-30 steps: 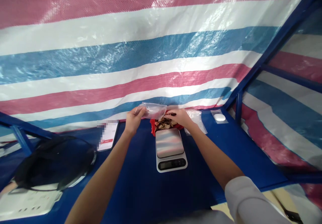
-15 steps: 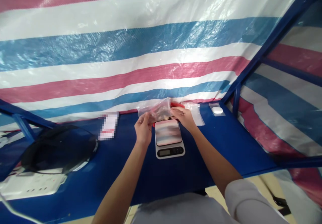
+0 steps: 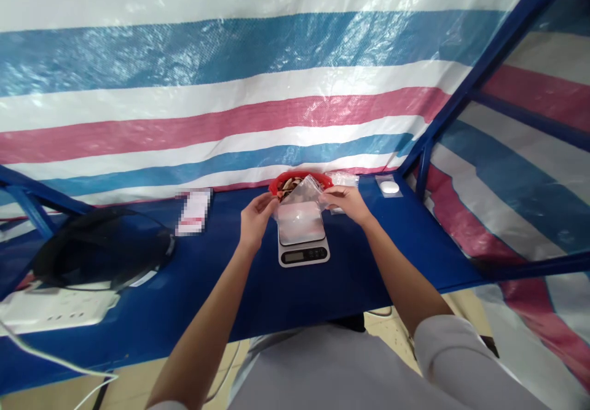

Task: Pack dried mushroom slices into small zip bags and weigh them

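Note:
Between my two hands stretches a clear plastic zip bag (image 3: 300,193), partly above the silver plate of a digital kitchen scale (image 3: 304,255). My left hand (image 3: 257,218) pinches its left side. At the upper right, my right hand (image 3: 346,203) pinches it between thumb and fingers. I can see no contents in the bag. Just behind the scale sits a red basket (image 3: 326,179) holding brown and pale dried pieces, whose kind I cannot make out. More clear plastic bags (image 3: 343,180) lie to the right of the basket, partly behind my right hand.
On the blue table (image 3: 369,275), a white rounded object in a small clear bag (image 3: 389,187) lies far right. At left are a blurred-out white and red packet (image 3: 193,212), a black round mesh item (image 3: 104,247) and a white power strip (image 3: 59,308). Striped sheeting (image 3: 207,115) hangs behind.
The bag has come down and toward me, from in front of the basket to over the scale plate. More of the basket's contents now show. The camera view has tilted down slightly.

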A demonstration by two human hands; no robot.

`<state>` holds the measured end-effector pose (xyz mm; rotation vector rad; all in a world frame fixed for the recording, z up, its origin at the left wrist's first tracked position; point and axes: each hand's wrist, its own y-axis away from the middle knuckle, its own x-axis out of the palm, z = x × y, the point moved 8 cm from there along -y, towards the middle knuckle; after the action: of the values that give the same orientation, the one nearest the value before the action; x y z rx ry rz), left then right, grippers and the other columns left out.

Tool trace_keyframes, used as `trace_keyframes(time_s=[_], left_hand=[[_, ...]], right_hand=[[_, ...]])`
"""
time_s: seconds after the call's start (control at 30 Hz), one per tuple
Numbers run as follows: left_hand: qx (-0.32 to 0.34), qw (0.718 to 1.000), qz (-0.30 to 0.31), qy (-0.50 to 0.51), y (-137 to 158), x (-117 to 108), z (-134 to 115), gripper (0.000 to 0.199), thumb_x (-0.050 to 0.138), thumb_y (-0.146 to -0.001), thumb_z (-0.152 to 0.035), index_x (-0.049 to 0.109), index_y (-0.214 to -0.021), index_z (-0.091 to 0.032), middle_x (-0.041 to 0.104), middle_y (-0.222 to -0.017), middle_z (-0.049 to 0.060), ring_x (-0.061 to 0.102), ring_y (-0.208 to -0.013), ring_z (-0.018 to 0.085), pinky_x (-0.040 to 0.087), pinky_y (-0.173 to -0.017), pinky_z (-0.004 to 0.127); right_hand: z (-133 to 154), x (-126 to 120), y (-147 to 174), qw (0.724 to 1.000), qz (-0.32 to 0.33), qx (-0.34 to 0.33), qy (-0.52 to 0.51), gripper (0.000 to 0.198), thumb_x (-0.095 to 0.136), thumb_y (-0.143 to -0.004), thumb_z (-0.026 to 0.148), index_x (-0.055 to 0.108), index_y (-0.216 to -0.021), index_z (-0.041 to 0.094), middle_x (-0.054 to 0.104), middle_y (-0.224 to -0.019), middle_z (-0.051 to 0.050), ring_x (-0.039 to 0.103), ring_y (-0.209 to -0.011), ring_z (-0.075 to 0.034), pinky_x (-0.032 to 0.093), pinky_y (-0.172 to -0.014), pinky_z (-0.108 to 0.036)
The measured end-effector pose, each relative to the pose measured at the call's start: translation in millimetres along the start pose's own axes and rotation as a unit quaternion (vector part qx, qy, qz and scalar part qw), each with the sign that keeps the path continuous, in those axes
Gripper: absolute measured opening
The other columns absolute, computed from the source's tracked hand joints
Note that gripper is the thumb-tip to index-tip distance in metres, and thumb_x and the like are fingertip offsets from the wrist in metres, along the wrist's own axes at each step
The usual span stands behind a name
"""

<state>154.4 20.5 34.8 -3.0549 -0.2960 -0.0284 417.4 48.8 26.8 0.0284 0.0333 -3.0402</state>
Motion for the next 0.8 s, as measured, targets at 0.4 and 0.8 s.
trace_keyframes(time_s=[0.4,0.8], left_hand=[[0.020,0.961,0.268,-0.070,-9,97,-31,0.030,0.082,-0.073,-0.045,0.074,-0.074,-0.017,0.070,-0.072,0.005,0.067,-0.068,0.022,0.056,-0.069,0.036],[-0.061,0.984,0.156,0.057,12,144,13,0.029,0.079,-0.075,-0.045,0.071,-0.079,-0.017,0.073,-0.076,0.003,0.069,-0.071,0.019,0.059,-0.076,0.035]], right_hand=[[9,-7,16,0.999,0.015,0.003,-0.030,0.042,0.091,-0.059,0.048,0.080,-0.090,0.021,0.078,-0.082,-0.003,0.075,-0.079,-0.023,0.064,-0.069,-0.033],[-20,-65,9,0.993,-0.079,0.028,-0.086,0.043,0.091,-0.060,0.049,0.080,-0.089,0.020,0.078,-0.080,-0.003,0.076,-0.076,-0.022,0.063,-0.070,-0.031]])
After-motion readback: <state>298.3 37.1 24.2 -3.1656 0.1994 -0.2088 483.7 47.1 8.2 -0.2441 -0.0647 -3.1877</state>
